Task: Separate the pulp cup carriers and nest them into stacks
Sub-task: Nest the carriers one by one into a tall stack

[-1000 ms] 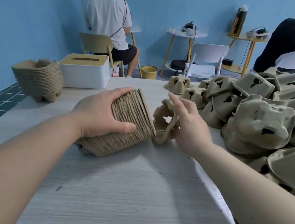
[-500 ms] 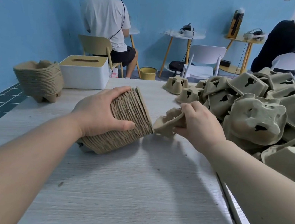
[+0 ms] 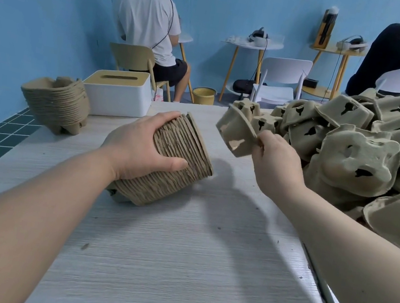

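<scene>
Left hand (image 3: 138, 146) is clamped over a nested stack of pulp cup carriers (image 3: 175, 165), fingers wrapped across the top, thumb along the near side. The stack lies tipped on the counter (image 3: 175, 254), long axis running from under the left wrist up and away to the right, open rim end facing the right hand, base end toward the left forearm and touching the counter.

Right hand (image 3: 276, 159) pinches a single pulp cup carrier (image 3: 236, 133) by its edge, thumb and fingers curled on the rim. The carrier is in the air, just beyond and left of the right hand's fingertips, apart from the stack's open end. It's tilted, cup bottoms pointing up and away; which way the open side faces I can't tell.

Right of the right hand: a loose pile of unsorted carriers (image 3: 358, 158), mostly upside down, cup bottoms up, covering that side of the counter.

Far left beyond the left hand: a second finished stack (image 3: 58, 102) standing upright on its feet, rims up. Just beside it, a white tissue box with wooden lid (image 3: 117, 92).
</scene>
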A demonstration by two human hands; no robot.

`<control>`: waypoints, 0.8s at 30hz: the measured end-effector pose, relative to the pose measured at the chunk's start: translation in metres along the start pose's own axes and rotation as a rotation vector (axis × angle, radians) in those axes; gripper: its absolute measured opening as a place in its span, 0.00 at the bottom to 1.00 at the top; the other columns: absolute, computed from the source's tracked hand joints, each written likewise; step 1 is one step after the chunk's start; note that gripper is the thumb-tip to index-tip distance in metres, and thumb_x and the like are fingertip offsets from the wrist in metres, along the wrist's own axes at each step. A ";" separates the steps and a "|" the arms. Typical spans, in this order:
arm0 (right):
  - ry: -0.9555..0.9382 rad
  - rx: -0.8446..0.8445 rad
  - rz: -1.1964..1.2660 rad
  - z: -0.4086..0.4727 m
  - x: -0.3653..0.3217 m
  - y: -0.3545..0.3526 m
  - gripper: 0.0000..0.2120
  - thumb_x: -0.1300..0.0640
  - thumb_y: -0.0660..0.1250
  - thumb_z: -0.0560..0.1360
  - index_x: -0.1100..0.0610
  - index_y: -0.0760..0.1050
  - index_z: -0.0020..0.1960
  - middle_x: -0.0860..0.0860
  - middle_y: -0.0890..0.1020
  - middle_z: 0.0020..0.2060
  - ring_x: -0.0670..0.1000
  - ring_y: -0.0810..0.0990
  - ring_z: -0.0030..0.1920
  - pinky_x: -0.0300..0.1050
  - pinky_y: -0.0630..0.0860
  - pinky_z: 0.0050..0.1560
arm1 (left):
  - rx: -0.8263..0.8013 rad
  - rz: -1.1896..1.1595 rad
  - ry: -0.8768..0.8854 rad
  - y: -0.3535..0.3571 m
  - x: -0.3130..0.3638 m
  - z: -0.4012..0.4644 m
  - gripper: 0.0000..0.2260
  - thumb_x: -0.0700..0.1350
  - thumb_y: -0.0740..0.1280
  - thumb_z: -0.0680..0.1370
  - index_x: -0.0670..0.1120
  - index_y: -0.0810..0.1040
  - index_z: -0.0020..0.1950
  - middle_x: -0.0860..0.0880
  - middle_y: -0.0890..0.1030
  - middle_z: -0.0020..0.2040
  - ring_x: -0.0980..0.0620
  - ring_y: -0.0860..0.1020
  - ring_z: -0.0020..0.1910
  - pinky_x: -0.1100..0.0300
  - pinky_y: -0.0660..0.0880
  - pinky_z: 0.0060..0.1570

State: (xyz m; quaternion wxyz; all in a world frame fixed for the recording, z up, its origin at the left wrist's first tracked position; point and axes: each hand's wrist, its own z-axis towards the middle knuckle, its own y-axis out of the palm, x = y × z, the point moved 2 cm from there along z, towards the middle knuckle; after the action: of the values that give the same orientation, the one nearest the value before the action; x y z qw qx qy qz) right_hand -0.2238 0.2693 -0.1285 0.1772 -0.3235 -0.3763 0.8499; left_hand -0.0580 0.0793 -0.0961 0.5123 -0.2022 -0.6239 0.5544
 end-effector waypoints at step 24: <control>-0.311 -0.442 0.079 0.008 -0.035 0.028 0.12 0.62 0.57 0.78 0.56 0.73 0.60 0.52 0.78 0.46 0.54 0.73 0.44 0.44 0.65 0.42 | 0.011 0.009 0.021 0.001 -0.003 0.029 0.47 0.71 0.68 0.56 0.66 0.59 0.75 0.55 0.72 0.71 0.50 0.73 0.66 0.54 0.71 0.61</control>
State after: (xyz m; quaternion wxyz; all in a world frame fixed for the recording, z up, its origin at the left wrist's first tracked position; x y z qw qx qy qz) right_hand -0.2050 0.2278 -0.1307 0.0090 -0.2341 -0.5627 0.7928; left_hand -0.0820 0.0630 -0.0940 0.5176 -0.2079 -0.6144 0.5579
